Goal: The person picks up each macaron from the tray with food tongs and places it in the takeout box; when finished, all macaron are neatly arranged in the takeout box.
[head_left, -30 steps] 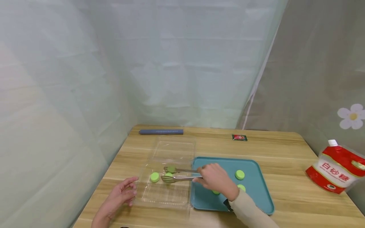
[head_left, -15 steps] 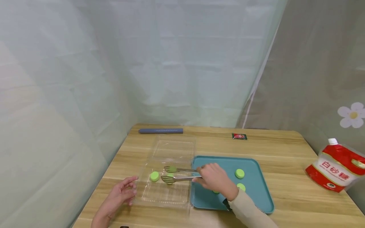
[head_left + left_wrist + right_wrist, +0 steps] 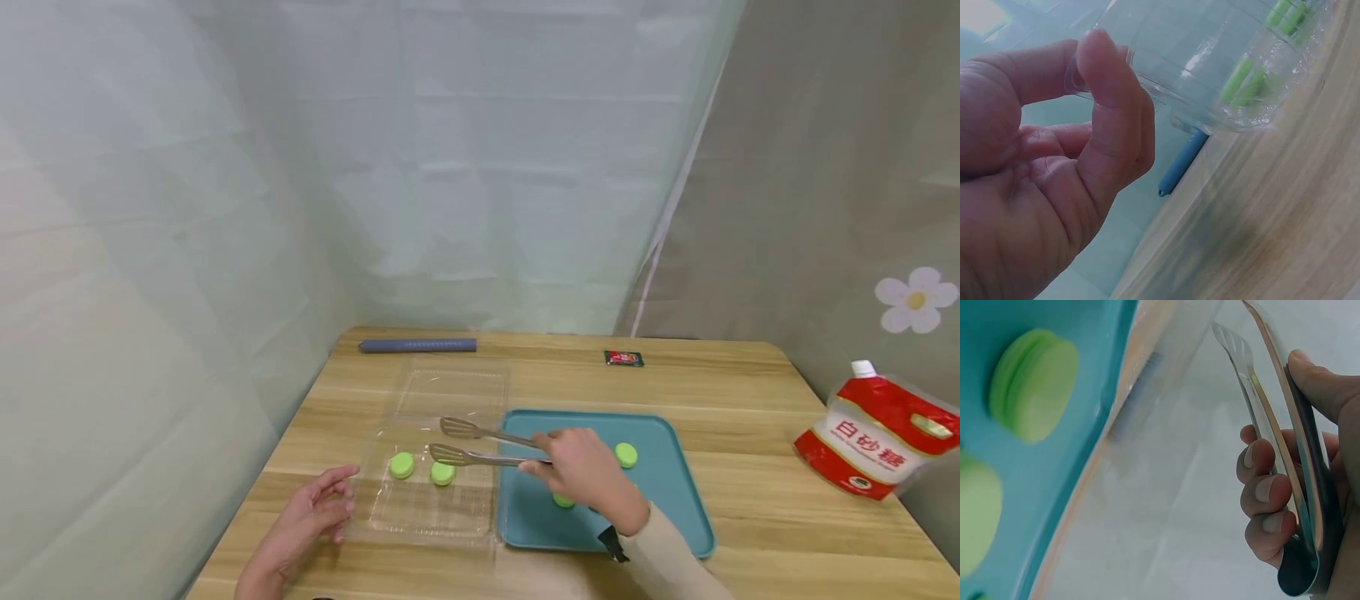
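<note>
The right hand [image 3: 588, 471] gripped parted, empty tongs [image 3: 487, 459] over the clear box [image 3: 429, 518] with two green macarons [image 3: 442, 473] (left hand [image 3: 302, 518] pinching its left rim); loading seemed midway, likely calling for reaching right to the tray [image 3: 675, 492]

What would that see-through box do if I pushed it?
The clear box would probably flex, since its plastic looks thin. It's likely light, holding just two green macarons. Its lid might flop, lying folded open.

Bench [image 3: 750, 417], wood-grained. Near far edge: one slim blue bar [image 3: 417, 345]; one small red-and-green packet [image 3: 624, 358]. Right end: one red-and-white pouch [image 3: 870, 437], white-capped. Behind: pale curtain [image 3: 487, 167]; darker curtain [image 3: 810, 167], white flower [image 3: 917, 300].
</note>
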The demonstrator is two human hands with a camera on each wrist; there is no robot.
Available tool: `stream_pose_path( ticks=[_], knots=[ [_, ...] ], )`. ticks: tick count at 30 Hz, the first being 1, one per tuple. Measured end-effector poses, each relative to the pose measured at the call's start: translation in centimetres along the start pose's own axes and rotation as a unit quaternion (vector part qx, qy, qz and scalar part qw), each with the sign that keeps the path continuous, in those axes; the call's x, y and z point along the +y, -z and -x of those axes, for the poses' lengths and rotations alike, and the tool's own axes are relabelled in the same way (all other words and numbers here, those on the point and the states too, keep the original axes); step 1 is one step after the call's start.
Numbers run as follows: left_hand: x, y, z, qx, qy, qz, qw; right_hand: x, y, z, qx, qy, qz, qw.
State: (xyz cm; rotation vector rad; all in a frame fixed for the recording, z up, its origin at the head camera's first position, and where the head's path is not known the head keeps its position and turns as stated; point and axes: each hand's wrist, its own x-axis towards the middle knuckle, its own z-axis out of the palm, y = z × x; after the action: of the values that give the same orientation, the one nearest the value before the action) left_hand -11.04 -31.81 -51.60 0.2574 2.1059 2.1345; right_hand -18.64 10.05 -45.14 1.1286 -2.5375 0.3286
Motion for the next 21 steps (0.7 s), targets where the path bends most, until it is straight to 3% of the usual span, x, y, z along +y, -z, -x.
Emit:
stream_pose_path(
  ticks=[5, 14, 21],
  knots=[
    [0.0, 0.0, 0.1, 0.004, 0.004, -0.005, 1.0000, 0.7, 0.7, 1.1, 0.016, -0.016, 0.014, 0.9997],
    [0.1, -0.2, 0.1, 0.006, 0.010, -0.005, 0.9999, 2.7, 1.3, 3.9, 0.085, -0.033, 0.021, 0.9957],
    [0.2, -0.3, 0.1, 0.007, 0.008, -0.014, 0.9998, 4.0, 2.5, 6.1, 0.082, -0.061, 0.017, 0.9946]
  ],
)
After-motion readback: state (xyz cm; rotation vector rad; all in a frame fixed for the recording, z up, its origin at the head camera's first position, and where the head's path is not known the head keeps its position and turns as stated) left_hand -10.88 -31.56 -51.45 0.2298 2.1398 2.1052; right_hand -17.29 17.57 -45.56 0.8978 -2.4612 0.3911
